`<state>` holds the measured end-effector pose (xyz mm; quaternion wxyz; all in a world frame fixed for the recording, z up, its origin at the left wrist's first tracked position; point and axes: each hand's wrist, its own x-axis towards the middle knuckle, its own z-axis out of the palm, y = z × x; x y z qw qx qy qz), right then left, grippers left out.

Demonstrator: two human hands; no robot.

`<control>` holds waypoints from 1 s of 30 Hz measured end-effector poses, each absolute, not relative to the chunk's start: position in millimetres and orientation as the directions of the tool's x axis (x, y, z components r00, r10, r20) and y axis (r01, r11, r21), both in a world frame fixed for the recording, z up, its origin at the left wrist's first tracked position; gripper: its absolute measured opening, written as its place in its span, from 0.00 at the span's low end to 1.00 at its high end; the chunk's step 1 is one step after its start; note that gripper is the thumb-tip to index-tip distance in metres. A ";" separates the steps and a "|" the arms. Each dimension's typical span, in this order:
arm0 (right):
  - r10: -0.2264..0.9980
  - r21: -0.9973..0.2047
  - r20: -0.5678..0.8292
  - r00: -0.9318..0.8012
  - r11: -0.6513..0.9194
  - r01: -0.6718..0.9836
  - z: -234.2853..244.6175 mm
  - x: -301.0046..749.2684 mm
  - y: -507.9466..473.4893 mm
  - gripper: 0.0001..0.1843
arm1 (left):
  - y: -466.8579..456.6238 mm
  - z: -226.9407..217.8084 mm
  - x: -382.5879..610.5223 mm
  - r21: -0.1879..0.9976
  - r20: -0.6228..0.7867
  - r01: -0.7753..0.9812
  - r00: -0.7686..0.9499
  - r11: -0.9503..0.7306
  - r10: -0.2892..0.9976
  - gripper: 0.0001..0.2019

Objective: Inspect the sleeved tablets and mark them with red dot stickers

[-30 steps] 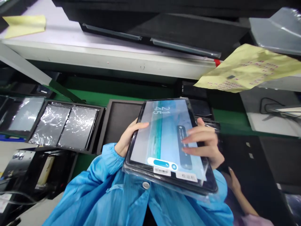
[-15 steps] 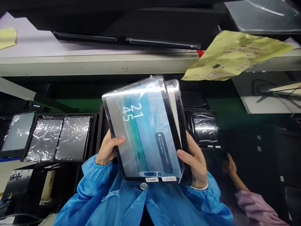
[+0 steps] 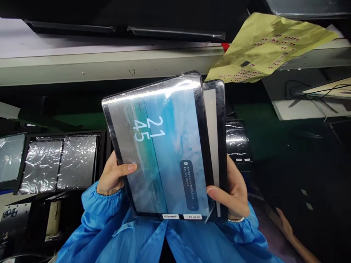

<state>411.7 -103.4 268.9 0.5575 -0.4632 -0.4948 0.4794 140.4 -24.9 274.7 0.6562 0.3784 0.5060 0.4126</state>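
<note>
Gripping a film-wrapped tablet and a second tablet (mostly hidden behind) between left hand and right hand.

A green work surface carries a black tray of plastic-wrapped tablets.

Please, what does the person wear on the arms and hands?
Both arms wear bright blue, slightly shiny work-coat sleeves with gathered elastic cuffs. The left hand and right hand are bare, without gloves. A thin metal band circles the right wrist.
</note>
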 end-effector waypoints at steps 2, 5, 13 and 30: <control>0.994 -0.982 0.050 0.094 0.065 -0.175 270.3 410.4 -102.7 0.32 | -22.3 282.2 147.6 0.900 -0.392 -0.155 0.118 0.407 0.912 0.20; 0.979 -0.959 -0.086 0.185 -0.030 -0.282 272.8 409.6 -95.9 0.31 | -12.1 288.7 160.9 0.891 -0.411 -0.162 0.107 0.424 0.905 0.24; 0.921 -0.891 -0.300 0.248 -0.178 -0.417 272.7 409.1 -71.7 0.22 | 15.4 284.7 183.0 0.905 -0.356 -0.143 0.263 0.401 0.897 0.19; 0.914 -0.972 -0.228 0.336 -0.192 -0.137 226.7 445.5 -71.2 0.24 | 28.6 247.3 127.4 0.882 -0.394 -0.199 0.185 0.427 0.900 0.28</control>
